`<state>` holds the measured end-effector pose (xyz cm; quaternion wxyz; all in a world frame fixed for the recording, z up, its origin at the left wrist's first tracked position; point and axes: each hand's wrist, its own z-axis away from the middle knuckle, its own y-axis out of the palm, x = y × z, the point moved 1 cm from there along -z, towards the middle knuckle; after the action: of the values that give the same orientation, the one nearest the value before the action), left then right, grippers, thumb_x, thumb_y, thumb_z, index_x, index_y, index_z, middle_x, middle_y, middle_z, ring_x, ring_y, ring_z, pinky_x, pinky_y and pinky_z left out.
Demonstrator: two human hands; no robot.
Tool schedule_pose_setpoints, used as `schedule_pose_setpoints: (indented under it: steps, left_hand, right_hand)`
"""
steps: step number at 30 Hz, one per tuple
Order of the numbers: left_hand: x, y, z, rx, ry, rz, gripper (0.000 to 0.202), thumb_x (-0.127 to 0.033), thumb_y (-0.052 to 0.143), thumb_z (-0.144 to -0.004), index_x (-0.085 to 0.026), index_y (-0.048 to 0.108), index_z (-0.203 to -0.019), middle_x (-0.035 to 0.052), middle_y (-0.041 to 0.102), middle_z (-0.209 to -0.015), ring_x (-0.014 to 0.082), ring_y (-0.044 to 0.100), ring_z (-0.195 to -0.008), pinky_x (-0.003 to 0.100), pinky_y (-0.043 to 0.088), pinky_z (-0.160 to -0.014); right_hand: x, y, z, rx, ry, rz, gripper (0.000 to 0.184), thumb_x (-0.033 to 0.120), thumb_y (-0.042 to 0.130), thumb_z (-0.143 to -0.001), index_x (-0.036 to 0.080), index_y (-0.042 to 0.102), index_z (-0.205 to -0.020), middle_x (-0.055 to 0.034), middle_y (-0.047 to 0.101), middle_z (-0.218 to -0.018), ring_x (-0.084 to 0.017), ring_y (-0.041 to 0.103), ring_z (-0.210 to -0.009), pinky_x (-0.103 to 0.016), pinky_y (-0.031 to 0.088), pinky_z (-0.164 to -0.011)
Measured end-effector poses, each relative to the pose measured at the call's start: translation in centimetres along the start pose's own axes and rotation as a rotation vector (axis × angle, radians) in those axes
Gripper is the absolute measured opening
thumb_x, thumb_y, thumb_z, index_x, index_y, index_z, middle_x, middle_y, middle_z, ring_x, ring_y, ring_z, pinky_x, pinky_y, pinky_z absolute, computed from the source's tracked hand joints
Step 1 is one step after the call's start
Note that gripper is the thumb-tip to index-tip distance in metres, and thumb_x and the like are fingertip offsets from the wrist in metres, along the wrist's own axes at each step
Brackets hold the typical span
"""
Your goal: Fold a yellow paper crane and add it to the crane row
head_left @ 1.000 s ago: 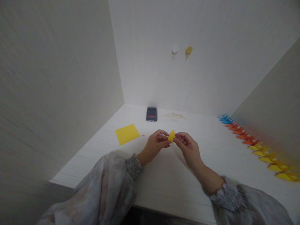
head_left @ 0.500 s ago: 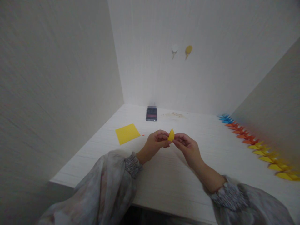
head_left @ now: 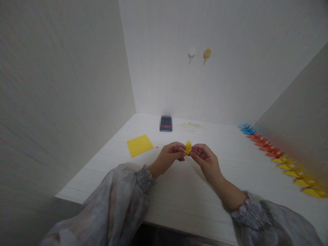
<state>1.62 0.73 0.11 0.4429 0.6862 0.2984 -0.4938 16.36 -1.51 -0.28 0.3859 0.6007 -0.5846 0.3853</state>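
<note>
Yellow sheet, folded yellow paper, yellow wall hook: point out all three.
Folded yellow paper (head_left: 188,147): head view, middle of its visible folded side.
Yellow sheet (head_left: 140,146): head view, middle of its flat face.
Yellow wall hook (head_left: 207,53): head view, on its round disc.

A pale, faintly grained tabletop (head_left: 176,194) carries a flat yellow sheet (head_left: 139,146). Just right of the sheet lies a tiny orange scrap (head_left: 157,147); behind and rightward, a pixelated dark square object (head_left: 166,123); far right, folded blue (head_left: 247,129), orange (head_left: 263,144) and yellow paper pieces (head_left: 298,174) in a row.

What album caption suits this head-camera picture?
Left hand and right hand hold folded yellow paper; at right, a row of blue, orange and yellow origami.
</note>
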Motion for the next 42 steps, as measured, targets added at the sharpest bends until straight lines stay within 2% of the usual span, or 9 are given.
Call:
schedule_pose_setpoints:
  steps: [6,11,20,25,30,36,42]
  left_hand:
    - [-0.1,0.1,0.0,0.004,-0.008,0.020,0.019,-0.020,0.065,-0.061,-0.014,0.056,-0.077,-0.0027,0.058,-0.062,0.0063,0.053,-0.052,0.020,0.042,-0.054]
    - [-0.1,0.1,0.1,-0.002,-0.018,0.023,0.017,-0.020,0.065,-0.061,-0.013,0.057,-0.074,-0.0031,0.057,-0.059,0.0061,0.053,-0.052,0.020,0.042,-0.055]
    - [0.0,0.0,0.2,0.041,-0.022,0.031,0.012,-0.019,0.063,-0.062,-0.013,0.059,-0.071,-0.0010,0.060,-0.062,0.0071,0.054,-0.055,0.022,0.043,-0.060]
    - [0.0,0.0,0.2,0.019,-0.036,0.060,0.012,-0.020,0.062,-0.062,-0.012,0.060,-0.071,0.0010,0.062,-0.067,0.0117,0.059,-0.065,0.027,0.045,-0.067]
    - [-0.2,0.2,0.3,0.016,-0.022,0.053,0.015,-0.020,0.064,-0.062,-0.011,0.059,-0.072,0.0016,0.062,-0.068,0.0114,0.059,-0.065,0.027,0.046,-0.066]
    - [-0.3,0.4,0.1,0.022,0.004,0.037,0.033,-0.020,0.071,-0.055,-0.015,0.046,-0.077,-0.0033,0.059,-0.062,0.0099,0.057,-0.059,0.023,0.044,-0.057]
    - [-0.2,0.3,0.0,-0.003,0.041,-0.068,0.036,-0.023,0.068,-0.059,-0.016,0.043,-0.084,-0.0031,0.061,-0.062,0.0081,0.055,-0.056,0.019,0.038,-0.055]
  right_hand:
    - [-0.2,-0.3,0.2,0.026,-0.043,0.103,0.019,0.022,0.060,-0.071,0.024,0.056,-0.090,-0.0014,0.056,-0.083,-0.014,0.054,-0.078,-0.030,0.045,-0.074]
    - [0.5,-0.3,0.1,0.090,-0.093,0.203,0.008,0.022,0.058,-0.073,0.023,0.059,-0.081,-0.0018,0.057,-0.078,-0.015,0.054,-0.075,-0.030,0.046,-0.072]
    - [0.7,-0.5,-0.1,0.163,-0.159,0.158,0.009,0.020,0.054,-0.075,0.024,0.063,-0.077,-0.0026,0.055,-0.081,-0.016,0.055,-0.075,-0.031,0.046,-0.066]
    - [1.2,-0.6,-0.2,0.188,-0.182,0.166,0.008,0.021,0.056,-0.073,0.024,0.063,-0.074,-0.0034,0.053,-0.082,-0.017,0.053,-0.077,-0.033,0.046,-0.068]
    - [1.4,-0.5,-0.2,0.202,-0.155,0.162,0.007,0.022,0.056,-0.073,0.023,0.061,-0.078,-0.0044,0.053,-0.085,-0.018,0.052,-0.080,-0.033,0.044,-0.070]
    - [0.8,-0.4,-0.2,0.157,-0.091,0.146,0.002,0.021,0.060,-0.071,0.021,0.058,-0.071,-0.0025,0.054,-0.079,-0.016,0.052,-0.077,-0.031,0.043,-0.069]
    - [0.2,-0.4,-0.3,0.033,0.090,-0.017,0.024,0.024,0.069,-0.062,0.022,0.051,-0.078,0.0025,0.053,-0.067,-0.012,0.052,-0.063,-0.025,0.044,-0.059]
